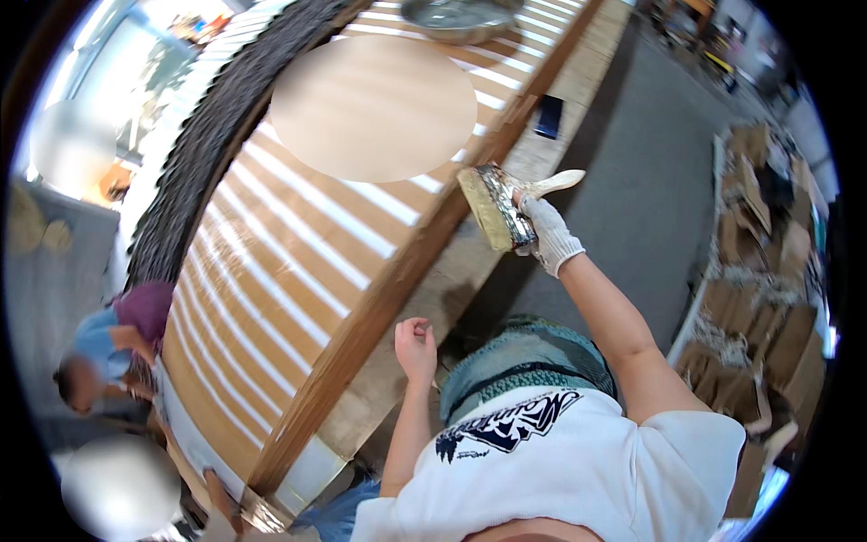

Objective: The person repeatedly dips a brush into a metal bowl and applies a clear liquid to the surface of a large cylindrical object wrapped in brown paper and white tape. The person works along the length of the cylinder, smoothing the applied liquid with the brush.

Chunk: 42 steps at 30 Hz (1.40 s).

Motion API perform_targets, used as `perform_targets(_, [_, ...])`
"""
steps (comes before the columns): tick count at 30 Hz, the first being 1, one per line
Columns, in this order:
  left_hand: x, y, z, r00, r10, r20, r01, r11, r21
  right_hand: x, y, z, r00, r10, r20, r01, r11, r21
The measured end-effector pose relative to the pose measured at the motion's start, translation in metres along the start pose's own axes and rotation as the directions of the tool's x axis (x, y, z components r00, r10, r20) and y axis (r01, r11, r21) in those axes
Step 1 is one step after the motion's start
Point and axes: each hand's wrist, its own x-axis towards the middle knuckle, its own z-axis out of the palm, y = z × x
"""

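Observation:
My right hand, in a white glove, grips the wooden handle of a wide paintbrush with a metal ferrule. Its bristles rest against the brown edge rail of a long slatted wooden panel. My left hand is bare and loosely curled near the same rail, lower down, holding nothing.
A metal bowl sits on the panel at the top. A dark phone-like object lies on the pale ledge beside the rail. Another person crouches at the panel's far left side. Stacked cardboard lines the right; grey floor lies between.

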Motion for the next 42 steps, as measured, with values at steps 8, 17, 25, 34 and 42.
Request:
perform_targets(8, [0.057, 0.107, 0.108, 0.914, 0.102, 0.392, -0.042, 0.986, -0.16, -0.054, -0.087, -0.098, 0.972, 0.168, 0.165, -0.228, 0.849, 0.476])
perform_targets(17, [0.154, 0.183, 0.216, 0.8, 0.201, 0.565, -0.107, 0.975, -0.195, 0.004, -0.164, -0.149, 0.977, 0.17, -0.129, -0.067, 0.82, 0.568])
perform_targets(25, [0.247, 0.267, 0.331, 0.762, 0.216, 0.611, -0.023, 0.951, -0.307, 0.142, -0.307, -0.194, 0.987, -0.06, -0.147, 0.102, 0.949, 0.3])
perform_targets(34, [0.354, 0.313, 0.347, 0.905, 0.07, 0.421, 0.058, 0.957, -0.283, 0.31, -0.468, -0.168, 0.985, -0.171, 0.007, 0.171, 0.985, -0.009])
perform_targets(42, [0.325, 0.271, 0.34, 0.843, -0.535, -0.06, 0.464, 0.778, -0.424, 0.496, -0.547, -0.014, 0.79, -0.279, 0.546, 0.603, 0.515, -0.61])
